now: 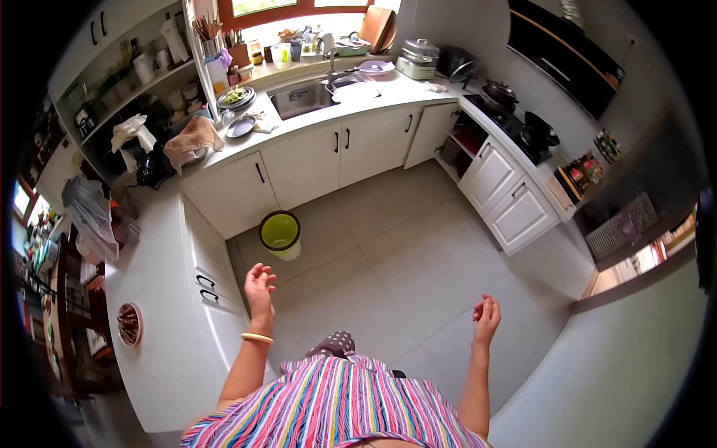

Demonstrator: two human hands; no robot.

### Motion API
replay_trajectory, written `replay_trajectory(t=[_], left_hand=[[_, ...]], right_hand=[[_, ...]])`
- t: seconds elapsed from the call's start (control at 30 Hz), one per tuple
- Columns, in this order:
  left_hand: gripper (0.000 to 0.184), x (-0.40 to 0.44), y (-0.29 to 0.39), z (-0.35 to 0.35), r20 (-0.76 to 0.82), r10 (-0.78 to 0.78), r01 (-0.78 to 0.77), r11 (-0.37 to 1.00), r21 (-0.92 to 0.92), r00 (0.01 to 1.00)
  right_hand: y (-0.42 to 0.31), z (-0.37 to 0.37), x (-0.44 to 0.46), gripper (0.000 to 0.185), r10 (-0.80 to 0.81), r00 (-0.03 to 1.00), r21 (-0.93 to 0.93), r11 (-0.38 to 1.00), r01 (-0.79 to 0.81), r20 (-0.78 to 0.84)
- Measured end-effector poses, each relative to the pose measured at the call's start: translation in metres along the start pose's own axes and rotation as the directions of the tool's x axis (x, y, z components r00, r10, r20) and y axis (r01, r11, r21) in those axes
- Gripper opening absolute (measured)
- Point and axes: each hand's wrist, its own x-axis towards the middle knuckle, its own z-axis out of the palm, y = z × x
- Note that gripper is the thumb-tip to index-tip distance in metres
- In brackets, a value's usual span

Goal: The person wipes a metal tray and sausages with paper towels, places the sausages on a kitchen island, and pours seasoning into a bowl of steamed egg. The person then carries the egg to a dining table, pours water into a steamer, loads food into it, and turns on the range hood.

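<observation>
My left hand (260, 290) is held out over the grey floor with its fingers loosely bent, and nothing shows in it. A pale bangle (257, 338) circles that wrist. Nearest to this hand is a green bin (281, 233) with a dark rim, standing on the floor just beyond the fingertips and apart from them. My right hand (486, 319) hangs over the floor on the other side, fingers slightly curled, touching nothing I can see.
A white counter (160, 313) runs along my left, with a bowl (129, 325) on it. Ahead are a sink (300, 99), dishes and a brown cloth (194, 140). A stove (515, 127) with pans stands at the right, beside a cabinet door (431, 134) standing ajar.
</observation>
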Motion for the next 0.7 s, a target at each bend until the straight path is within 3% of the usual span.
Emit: replay_trajectory(t=[0.17, 0.3, 0.4, 0.53, 0.7], left_hand=[[0.024, 0.069, -0.006, 0.067, -0.107, 0.074, -0.064, 0.993, 0.099, 0.991], [0.024, 0.17, -0.023, 0.154, -0.072, 0.184, -0.176, 0.978, 0.109, 0.98], [0.026, 0.247, -0.017, 0.243, -0.006, 0.165, -0.164, 0.985, 0.046, 0.986], [0.031, 0.344, -0.01, 0.356, 0.107, 0.151, -0.161, 0.983, 0.092, 0.983], [0.033, 0.455, -0.013, 0.464, 0.088, 0.106, -0.119, 0.979, 0.164, 0.99]], right_hand=[[0.025, 0.054, 0.118, 0.022, 0.041, 0.994, 0.051, 0.998, -0.047, 0.105], [0.044, 0.089, 0.207, 0.023, 0.125, 0.986, 0.0, 0.992, -0.125, 0.112], [0.043, 0.11, 0.282, 0.024, 0.162, 0.977, -0.02, 0.987, -0.161, 0.141], [0.028, 0.147, 0.389, 0.025, 0.145, 0.981, -0.056, 0.989, -0.139, 0.132], [0.035, 0.213, 0.537, 0.026, 0.116, 0.966, -0.072, 0.992, -0.102, 0.231]])
